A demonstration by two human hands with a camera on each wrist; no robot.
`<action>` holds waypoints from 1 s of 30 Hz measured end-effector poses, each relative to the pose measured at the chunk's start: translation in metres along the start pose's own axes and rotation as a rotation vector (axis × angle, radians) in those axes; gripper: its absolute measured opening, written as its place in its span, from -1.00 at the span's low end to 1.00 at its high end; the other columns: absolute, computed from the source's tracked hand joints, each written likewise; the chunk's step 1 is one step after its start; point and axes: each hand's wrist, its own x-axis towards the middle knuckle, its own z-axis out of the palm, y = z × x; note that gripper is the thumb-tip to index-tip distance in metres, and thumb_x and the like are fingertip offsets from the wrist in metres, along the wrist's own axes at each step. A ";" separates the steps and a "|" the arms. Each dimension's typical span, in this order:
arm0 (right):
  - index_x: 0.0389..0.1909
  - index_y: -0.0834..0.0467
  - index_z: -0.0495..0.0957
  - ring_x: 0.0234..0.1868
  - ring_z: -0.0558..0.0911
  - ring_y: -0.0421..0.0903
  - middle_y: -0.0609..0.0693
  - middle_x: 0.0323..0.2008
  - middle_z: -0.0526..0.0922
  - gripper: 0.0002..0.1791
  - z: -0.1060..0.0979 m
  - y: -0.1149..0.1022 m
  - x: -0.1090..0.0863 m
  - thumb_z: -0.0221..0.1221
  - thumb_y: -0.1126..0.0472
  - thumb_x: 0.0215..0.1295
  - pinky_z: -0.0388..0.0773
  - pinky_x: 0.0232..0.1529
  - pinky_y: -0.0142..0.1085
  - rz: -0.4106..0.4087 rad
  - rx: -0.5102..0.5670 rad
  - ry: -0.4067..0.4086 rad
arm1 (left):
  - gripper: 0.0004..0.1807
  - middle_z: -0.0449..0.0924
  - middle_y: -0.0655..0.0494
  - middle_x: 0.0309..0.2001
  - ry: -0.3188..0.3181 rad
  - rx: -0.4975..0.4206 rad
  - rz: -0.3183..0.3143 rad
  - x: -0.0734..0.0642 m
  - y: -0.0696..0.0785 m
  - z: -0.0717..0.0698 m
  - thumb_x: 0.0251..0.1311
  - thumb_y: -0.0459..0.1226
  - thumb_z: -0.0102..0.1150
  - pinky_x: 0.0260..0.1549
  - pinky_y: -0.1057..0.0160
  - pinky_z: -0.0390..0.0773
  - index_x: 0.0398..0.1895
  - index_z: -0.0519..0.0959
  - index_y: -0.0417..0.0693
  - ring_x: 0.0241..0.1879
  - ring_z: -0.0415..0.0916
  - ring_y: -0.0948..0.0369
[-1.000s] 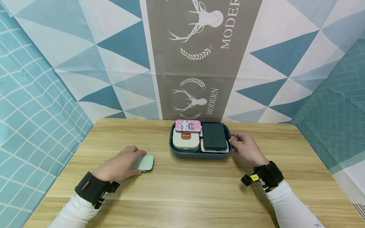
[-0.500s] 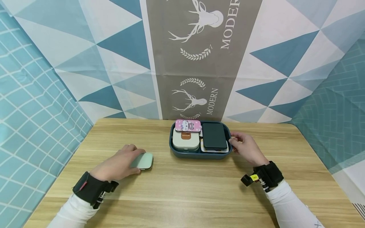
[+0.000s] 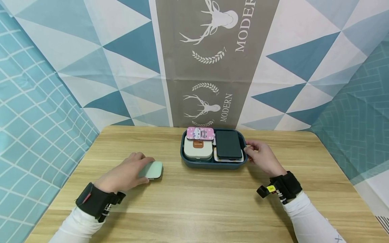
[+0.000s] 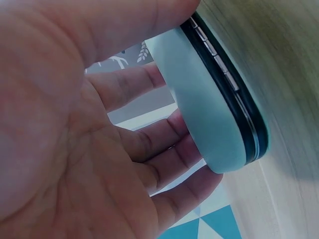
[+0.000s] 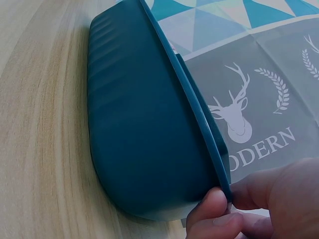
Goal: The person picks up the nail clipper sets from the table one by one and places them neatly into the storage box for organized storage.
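On the left side of the table, my left hand (image 3: 126,172) grips a small mint-green hinged case (image 3: 153,169) between thumb and fingers. The left wrist view shows the case's metal hinge and dark seam, with the thumb on one side of the case (image 4: 199,99) and the fingertips along the other. My right hand (image 3: 262,157) pinches the right end rim of a dark blue oval storage tray (image 3: 197,165). In the right wrist view, thumb and fingers close over the rim of the tray (image 5: 144,114). The underside of the green case is hidden.
Inside the tray are a cream case (image 3: 197,152) with a brown label, a pink cartoon tin (image 3: 200,133) on top of it, and a dark flat case (image 3: 228,145) over white items. A patterned wall covering (image 3: 200,71) stands behind the table (image 3: 200,209).
My left hand has shifted slightly left and away from me, with the green case in it. The right hand and the tray have stayed put.
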 end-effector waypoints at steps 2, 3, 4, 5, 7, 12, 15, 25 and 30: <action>0.51 0.40 0.34 -0.30 0.56 0.09 0.32 -0.12 0.54 -0.49 0.000 0.000 0.000 0.05 0.30 0.66 0.60 -0.34 -0.22 0.000 0.000 0.001 | -0.27 0.53 -0.04 0.00 0.002 0.000 0.001 0.000 0.001 -0.001 0.16 -0.20 0.60 -0.08 -0.01 0.55 0.37 0.53 -0.24 -0.04 0.46 0.02; 0.51 0.39 0.34 -0.30 0.56 0.09 0.32 -0.12 0.54 -0.49 0.000 -0.001 0.000 0.05 0.30 0.66 0.60 -0.34 -0.22 0.002 -0.002 0.002 | -0.28 0.53 -0.04 0.00 0.005 0.001 0.002 0.000 0.002 -0.002 0.17 -0.20 0.60 -0.08 -0.01 0.55 0.37 0.53 -0.24 -0.04 0.46 0.02; 0.51 0.39 0.34 -0.30 0.56 0.10 0.32 -0.12 0.55 -0.49 0.000 -0.001 0.000 0.05 0.30 0.66 0.61 -0.34 -0.22 0.003 -0.003 0.002 | -0.28 0.53 -0.04 0.00 0.007 0.000 0.004 0.000 0.002 -0.003 0.17 -0.20 0.60 -0.08 -0.01 0.55 0.37 0.54 -0.23 -0.04 0.46 0.02; 0.51 0.39 0.35 -0.29 0.56 0.10 0.32 -0.12 0.55 -0.49 0.000 -0.001 0.000 0.05 0.30 0.66 0.61 -0.34 -0.21 0.004 -0.003 0.003 | -0.28 0.53 -0.03 0.00 0.010 -0.002 0.007 0.000 0.003 -0.003 0.17 -0.20 0.59 -0.08 -0.01 0.55 0.37 0.54 -0.23 -0.04 0.46 0.03; 0.51 0.39 0.34 -0.29 0.57 0.10 0.31 -0.12 0.55 -0.49 0.000 -0.001 0.000 0.05 0.30 0.65 0.62 -0.33 -0.21 0.003 -0.003 0.003 | -0.29 0.53 -0.03 0.00 0.018 -0.003 0.015 0.000 0.004 -0.004 0.18 -0.20 0.59 -0.09 0.00 0.55 0.37 0.54 -0.23 -0.05 0.45 0.03; 0.51 0.39 0.34 -0.29 0.57 0.09 0.32 -0.11 0.55 -0.48 0.000 -0.001 0.000 0.05 0.29 0.66 0.62 -0.33 -0.21 0.001 0.001 0.003 | -0.30 0.52 -0.03 -0.01 0.031 0.009 0.023 0.000 0.003 -0.005 0.19 -0.21 0.58 -0.11 0.02 0.54 0.37 0.54 -0.24 -0.06 0.44 0.05; 0.51 0.39 0.34 -0.29 0.57 0.09 0.32 -0.11 0.55 -0.48 0.000 -0.001 0.000 0.05 0.29 0.66 0.62 -0.33 -0.21 0.003 0.002 0.003 | -0.30 0.51 -0.04 -0.01 0.038 0.021 0.028 0.000 0.002 -0.005 0.20 -0.21 0.57 -0.12 0.02 0.53 0.37 0.53 -0.25 -0.07 0.43 0.05; 0.50 0.39 0.35 -0.28 0.56 0.10 0.30 -0.13 0.54 -0.49 0.000 -0.001 0.000 0.05 0.29 0.66 0.64 -0.31 -0.20 0.007 -0.004 -0.002 | -0.31 0.50 -0.04 -0.02 0.060 0.028 0.034 0.002 0.006 -0.010 0.21 -0.22 0.57 -0.12 0.01 0.52 0.37 0.53 -0.24 -0.08 0.41 0.04; 0.51 0.39 0.35 -0.29 0.56 0.09 0.30 -0.13 0.54 -0.49 0.000 -0.002 -0.001 0.05 0.29 0.66 0.63 -0.31 -0.20 0.010 -0.004 -0.003 | -0.32 0.49 -0.03 -0.03 0.072 0.030 0.047 0.004 0.009 -0.014 0.23 -0.23 0.56 -0.13 0.01 0.52 0.37 0.53 -0.24 -0.08 0.39 0.03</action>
